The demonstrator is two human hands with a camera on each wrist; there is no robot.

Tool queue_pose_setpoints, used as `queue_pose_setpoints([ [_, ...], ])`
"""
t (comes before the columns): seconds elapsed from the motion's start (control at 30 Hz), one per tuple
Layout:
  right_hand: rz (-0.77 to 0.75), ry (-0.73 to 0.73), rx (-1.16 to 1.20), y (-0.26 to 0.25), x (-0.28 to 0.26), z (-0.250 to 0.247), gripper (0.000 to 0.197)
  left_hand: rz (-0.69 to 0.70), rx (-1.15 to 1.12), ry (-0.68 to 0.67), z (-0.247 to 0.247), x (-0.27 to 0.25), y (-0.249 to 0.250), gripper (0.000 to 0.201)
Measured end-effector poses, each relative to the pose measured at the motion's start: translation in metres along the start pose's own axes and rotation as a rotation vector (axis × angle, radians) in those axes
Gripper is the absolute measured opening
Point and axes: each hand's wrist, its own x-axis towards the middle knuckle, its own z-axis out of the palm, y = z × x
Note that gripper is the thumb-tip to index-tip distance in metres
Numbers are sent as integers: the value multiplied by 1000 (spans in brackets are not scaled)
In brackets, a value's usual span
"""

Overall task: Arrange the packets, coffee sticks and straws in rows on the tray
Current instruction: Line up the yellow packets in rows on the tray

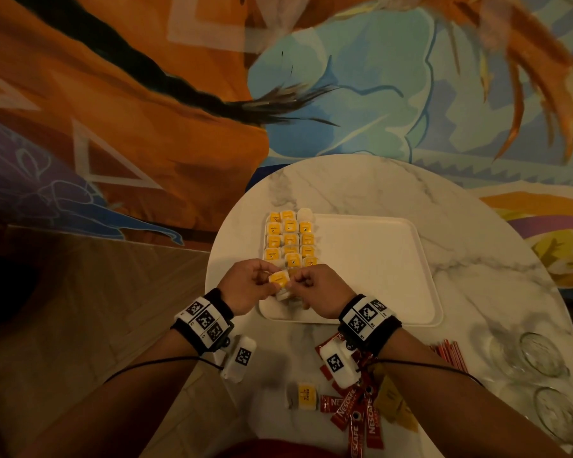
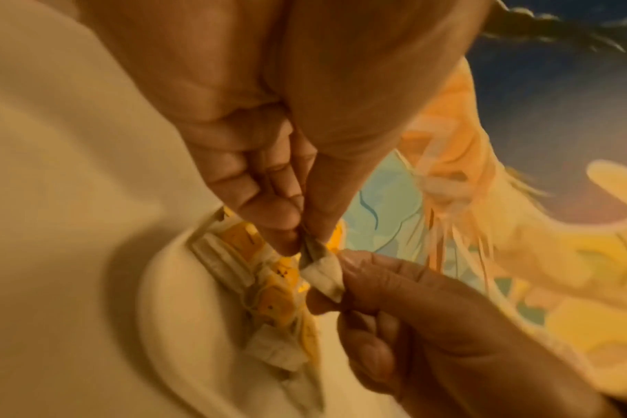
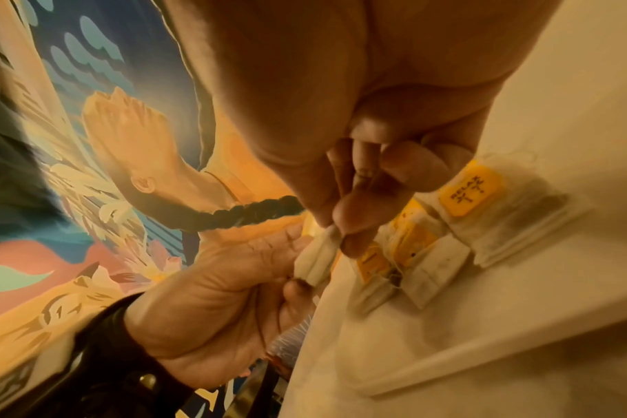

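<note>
From the head view, both hands meet over the near left corner of the white tray (image 1: 377, 272), which sits on a round marble table (image 1: 477, 226). The left hand (image 1: 245, 289) and the right hand (image 1: 318, 289) pinch one yellow-labelled packet (image 1: 279, 280) between them, each taking one side, fingers curled in. Beyond the hands, rows of like packets (image 1: 290, 239) fill the tray's left part in three columns. Nearer the person, off the tray, a single loose packet (image 1: 303, 396) lies on the table beside red coffee sticks (image 1: 354, 414); red straws (image 1: 450, 352) lie to the right of the right forearm, with clear glasses (image 1: 540, 355) further right.

In the left wrist view, the left hand (image 2: 269, 183) comes down from above, thumb and forefinger nipping the upper end of the packet (image 2: 321, 271), while the right hand (image 2: 412, 311) grips its lower end from the right. The arranged packets (image 2: 269, 288) lie just beneath on the tray (image 2: 183, 325).

In the right wrist view, the right hand (image 3: 358, 183) pinches the top of the packet (image 3: 317, 260); the left hand (image 3: 215, 297) holds it from below left. It hangs at the tray's edge, just beside the laid packets (image 3: 473, 195)
</note>
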Motion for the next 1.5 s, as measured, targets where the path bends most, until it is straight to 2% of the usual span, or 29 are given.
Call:
queue_pose_setpoints([
  [0.13, 48, 10, -1, 5, -1, -7, 16, 24, 327, -66, -5, 5, -8, 31],
  [0.33, 91, 72, 19, 15, -2, -20, 15, -29, 515, -78, -3, 9, -8, 28],
  [0.5, 109, 107, -19, 21, -5, -24, 11, -67, 573, -63, -2, 13, -4, 26],
  [0.6, 138, 174, -134, 25, -8, -29, 11, -60, 566, -20, -4, 16, -6, 28],
  [0.73, 272, 185, -242, 36, -5, -36, 9, -75, 528, 13, -7, 16, -12, 28],
  [0.87, 390, 138, -224, 42, -2, -34, 6, -85, 567, -25, -7, 17, -15, 30],
  [1.0, 388, 97, -198, 35, 0, -23, 12, -85, 600, -59, -7, 18, -16, 29],
  [1.23, 360, 64, -191, 25, 5, -19, 5, -101, 625, -51, -7, 18, -17, 29],
  [1.4, 380, 190, -194, 26, 11, -34, 14, -112, 608, -42, -7, 20, -16, 30],
  [1.5, 394, 180, -254, 21, 16, -40, 18, -124, 597, -55, -7, 22, -14, 31],
])
